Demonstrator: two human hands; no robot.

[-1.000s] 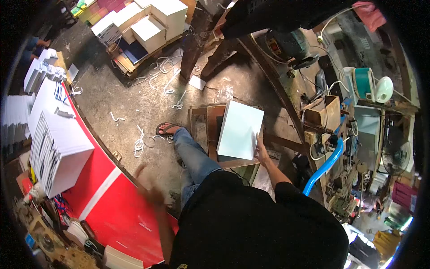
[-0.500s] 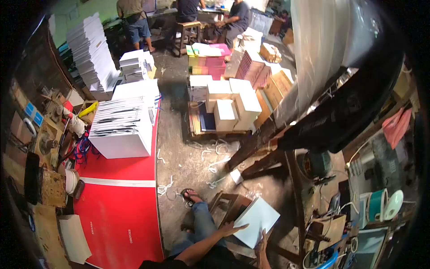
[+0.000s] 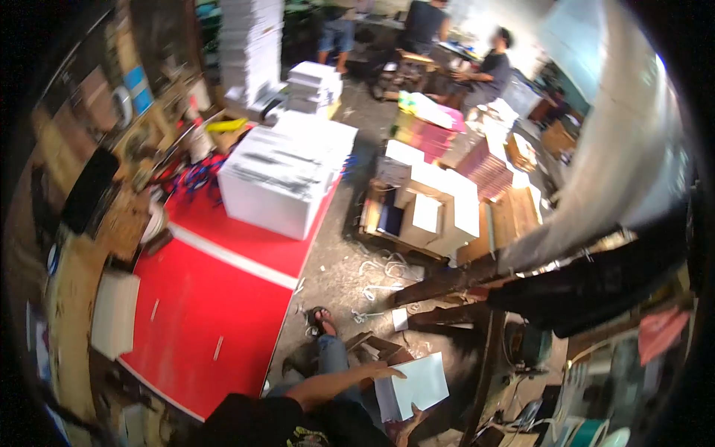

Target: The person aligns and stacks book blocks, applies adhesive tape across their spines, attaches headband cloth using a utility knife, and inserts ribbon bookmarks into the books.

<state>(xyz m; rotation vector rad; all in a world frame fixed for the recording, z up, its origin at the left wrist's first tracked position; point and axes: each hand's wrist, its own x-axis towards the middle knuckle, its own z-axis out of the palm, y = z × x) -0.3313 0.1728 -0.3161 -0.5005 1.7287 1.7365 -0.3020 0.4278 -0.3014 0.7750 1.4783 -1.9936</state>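
A pale white rectangular block (image 3: pixel 421 381), a box or a thick stack of sheets, lies tilted between my hands at the lower right; which of the two I cannot tell. My left hand (image 3: pixel 382 371) grips its left upper edge. At the lower edge, my right hand (image 3: pixel 411 422) holds it with the thumb on the near corner. A brown wooden stool-like piece (image 3: pixel 370 346) shows just behind the block, partly hidden by my left arm.
On the left is a red-topped table (image 3: pixel 216 320) bearing a white stack (image 3: pixel 268 186). Ahead, several white blocks (image 3: pixel 447 201) sit on a low pallet. Wooden beams (image 3: pixel 447 287) and a black cloth (image 3: pixel 596 287) stand to the right. White string (image 3: pixel 383 290) litters the floor. Several people work farther back.
My view has turned left, so the room shifts rightward and looks tilted. The block now shows a thick side face, and both hands stay on it.
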